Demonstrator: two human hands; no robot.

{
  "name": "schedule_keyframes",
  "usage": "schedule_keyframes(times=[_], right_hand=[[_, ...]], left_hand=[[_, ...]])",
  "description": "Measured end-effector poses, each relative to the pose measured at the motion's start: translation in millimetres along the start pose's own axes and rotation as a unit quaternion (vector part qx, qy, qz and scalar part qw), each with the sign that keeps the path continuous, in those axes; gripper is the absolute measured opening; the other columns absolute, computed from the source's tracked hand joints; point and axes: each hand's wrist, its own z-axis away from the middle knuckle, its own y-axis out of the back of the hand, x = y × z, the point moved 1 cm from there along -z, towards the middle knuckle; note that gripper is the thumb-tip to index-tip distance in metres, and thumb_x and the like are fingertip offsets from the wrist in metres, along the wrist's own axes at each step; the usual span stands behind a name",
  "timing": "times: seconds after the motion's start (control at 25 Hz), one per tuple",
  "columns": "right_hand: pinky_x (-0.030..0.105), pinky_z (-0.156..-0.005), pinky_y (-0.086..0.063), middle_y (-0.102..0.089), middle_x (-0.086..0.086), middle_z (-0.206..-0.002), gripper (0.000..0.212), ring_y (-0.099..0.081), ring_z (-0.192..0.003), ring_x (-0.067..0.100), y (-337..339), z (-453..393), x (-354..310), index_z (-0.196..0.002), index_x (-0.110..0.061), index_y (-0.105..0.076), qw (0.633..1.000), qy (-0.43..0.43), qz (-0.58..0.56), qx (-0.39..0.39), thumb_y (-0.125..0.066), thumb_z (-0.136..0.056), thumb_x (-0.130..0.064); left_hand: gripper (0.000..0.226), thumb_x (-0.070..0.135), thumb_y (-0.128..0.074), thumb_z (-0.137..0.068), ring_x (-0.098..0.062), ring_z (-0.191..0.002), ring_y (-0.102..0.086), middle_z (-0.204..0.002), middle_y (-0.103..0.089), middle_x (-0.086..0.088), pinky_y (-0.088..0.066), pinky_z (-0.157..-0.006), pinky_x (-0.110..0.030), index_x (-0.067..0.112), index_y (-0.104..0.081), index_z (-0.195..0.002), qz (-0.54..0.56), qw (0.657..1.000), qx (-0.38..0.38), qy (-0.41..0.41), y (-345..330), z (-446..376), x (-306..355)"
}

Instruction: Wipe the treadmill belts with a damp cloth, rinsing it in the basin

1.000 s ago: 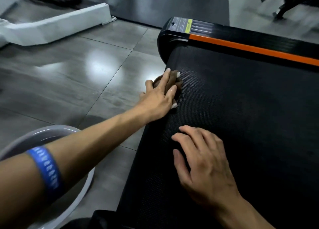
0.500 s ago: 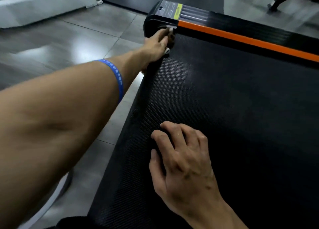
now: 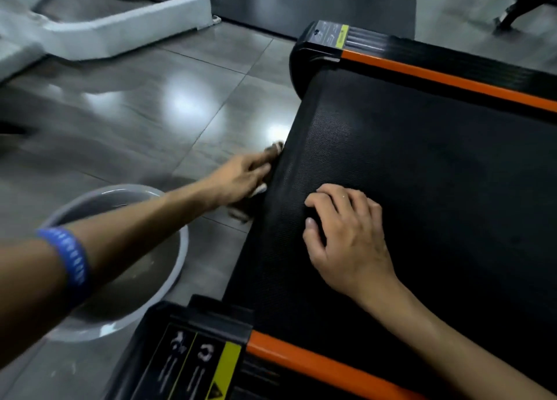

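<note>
The left hand (image 3: 241, 173) pressed a dark cloth (image 3: 272, 151) against the end edge of the black treadmill belt (image 3: 422, 164). The right hand (image 3: 346, 234) rested on the belt, fingers bent. A grey basin (image 3: 177, 249) stood on the tiled floor (image 3: 135, 98) under the left forearm.

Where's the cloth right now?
In the head view, the cloth is under the left hand at the left edge of the treadmill belt, beyond the basin.
</note>
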Motion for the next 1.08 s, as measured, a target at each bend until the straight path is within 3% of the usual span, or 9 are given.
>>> schedule_keyframes(times=[0.08, 0.16, 0.28, 0.36, 0.56, 0.72, 0.8, 0.92, 1.08], right_hand=[[0.043, -0.096, -0.038, -0.056, -0.006, -0.121, 0.031, -0.051, -0.110, 0.022, 1.9, 2.3, -2.2, -0.110, -0.025, -0.059, 1.000, 0.000, -0.005, -0.010, -0.044, -0.086, -0.037], [0.043, -0.096, -0.038, -0.055, -0.005, -0.121, 0.033, -0.050, -0.109, 0.022, 2.5, 4.1, -3.1, -0.112, -0.025, -0.058, 1.000, 0.000, -0.005, -0.015, -0.041, -0.087, -0.038], [0.044, -0.093, -0.040, -0.055, -0.004, -0.121, 0.034, -0.051, -0.107, 0.024, 7.1, 6.1, -5.5, -0.112, -0.024, -0.058, 1.000, 0.001, 0.007, -0.020, -0.040, -0.087, -0.037], [0.045, -0.091, -0.041, -0.056, -0.002, -0.121, 0.034, -0.052, -0.106, 0.026, 7.7, 6.0, -3.4, -0.113, -0.022, -0.059, 0.999, -0.006, 0.021, -0.035, -0.041, -0.088, -0.036], [0.046, -0.097, -0.039, -0.051, -0.001, -0.132, 0.032, -0.048, -0.118, 0.028, 31.4, 7.3, -8.8, -0.124, -0.020, -0.058, 0.990, 0.000, 0.005, -0.142, -0.051, -0.095, -0.030], [0.042, -0.099, -0.039, -0.052, -0.005, -0.129, 0.024, -0.046, -0.116, 0.022, 59.8, 23.4, -14.5, -0.115, -0.023, -0.063, 0.987, -0.001, -0.048, -0.154, -0.058, -0.092, -0.028], [0.043, -0.100, -0.041, -0.052, -0.006, -0.128, 0.021, -0.047, -0.116, 0.021, 66.7, 32.2, -24.7, -0.111, -0.024, -0.065, 0.984, 0.014, -0.067, -0.163, -0.060, -0.091, -0.026], [0.045, -0.101, -0.042, -0.052, -0.007, -0.130, 0.020, -0.049, -0.114, 0.020, 74.7, 39.9, -41.1, -0.109, -0.026, -0.065, 0.980, 0.043, -0.094, -0.171, -0.062, -0.089, -0.026], [0.038, -0.103, -0.039, -0.045, -0.014, -0.136, 0.023, -0.045, -0.117, 0.014, 93.5, 50.5, -48.5, -0.114, -0.030, -0.062, 0.971, 0.045, -0.134, -0.194, -0.059, -0.091, -0.031]], left_hand=[[0.040, 0.017, -0.048, -0.102, 0.011, -0.116, -0.049, -0.131, -0.054, 0.019, -0.039, -0.099, -0.008, 0.025, -0.049, -0.141, -0.029, 0.998, -0.055, 0.024, 6.7, 42.5, -20.6], [0.036, 0.015, -0.051, -0.100, 0.011, -0.109, -0.056, -0.128, -0.062, 0.014, -0.040, -0.105, -0.018, 0.023, -0.056, -0.135, -0.034, 0.994, -0.095, 0.045, 17.0, 83.7, -28.5], [0.024, 0.018, -0.056, -0.097, -0.014, -0.104, -0.066, -0.111, -0.071, -0.003, -0.048, -0.100, -0.038, 0.017, -0.066, -0.119, 0.002, 0.999, -0.008, 0.040, 35.1, 143.4, -30.6], [0.027, 0.030, -0.056, -0.088, -0.018, -0.102, -0.066, -0.104, -0.072, 0.002, -0.049, -0.097, -0.044, 0.023, -0.068, -0.111, -0.019, 0.997, 0.057, 0.045, 50.5, 170.3, -36.2], [0.011, 0.018, -0.060, -0.092, -0.020, -0.089, -0.064, -0.092, -0.066, 0.003, -0.050, -0.080, -0.037, 0.027, -0.066, -0.095, -0.103, 0.968, 0.201, 0.111, 85.2, 221.7, -53.7], [0.018, 0.031, -0.064, -0.089, -0.013, -0.089, -0.063, -0.096, -0.065, 0.004, -0.053, -0.083, -0.037, 0.029, -0.066, -0.107, -0.111, 0.954, 0.251, 0.118, 101.1, 228.9, -63.9], [0.028, 0.041, -0.063, -0.087, -0.019, -0.098, -0.061, -0.110, -0.062, -0.001, -0.050, -0.092, -0.038, 0.030, -0.064, -0.113, -0.133, 0.951, 0.249, 0.129, 102.5, 228.2, -70.5], [0.032, 0.023, -0.060, -0.093, -0.023, -0.107, -0.058, -0.116, -0.057, -0.007, -0.043, -0.093, -0.031, 0.017, -0.063, -0.125, -0.166, 0.947, 0.235, 0.143, 93.4, 229.1, -68.7], [0.048, 0.012, -0.058, -0.095, -0.015, -0.092, -0.058, -0.111, -0.062, -0.005, -0.043, -0.085, -0.029, 0.016, -0.048, -0.142, -0.129, 0.961, 0.185, 0.161, 76.8, 225.0, -70.6]])
